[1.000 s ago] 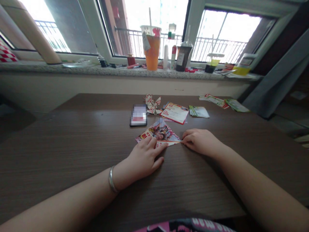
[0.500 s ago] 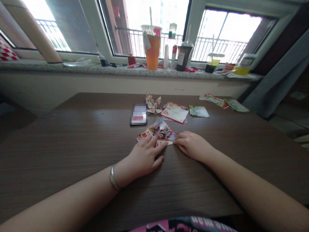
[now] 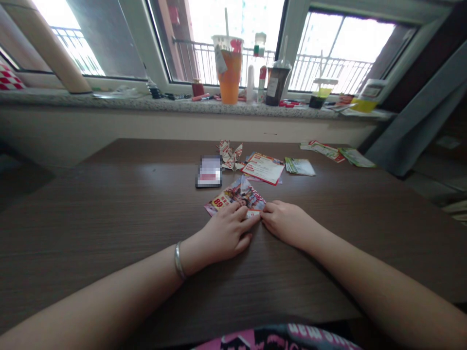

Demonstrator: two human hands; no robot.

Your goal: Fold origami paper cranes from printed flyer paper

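A colourful printed paper point(image 3: 237, 192), folded to a triangle with its peak pointing away from me, lies on the brown table. My left hand point(image 3: 229, 231) rests across its near edge, fingers stretched out and apart, with the index finger reaching to the right corner. At that corner my right hand point(image 3: 282, 218) pinches the paper between thumb and fingers. The two hands almost touch there. Part of the paper's lower edge is hidden under my left fingers. Just beyond it lie a phone point(image 3: 209, 171) and some folded paper figures point(image 3: 230, 155).
A stack of printed sheets point(image 3: 264, 167) lies behind the paper, beside a smaller stack of cards point(image 3: 299, 166). Further right are more leaflets point(image 3: 326, 150). Drink cups, including a tall orange one point(image 3: 230, 73), stand on the stone windowsill point(image 3: 120, 103) with bottles and pens.
My left hand has slid right along the paper's near edge toward the right corner, uncovering more print on the left. My right hand still pinches the corner.
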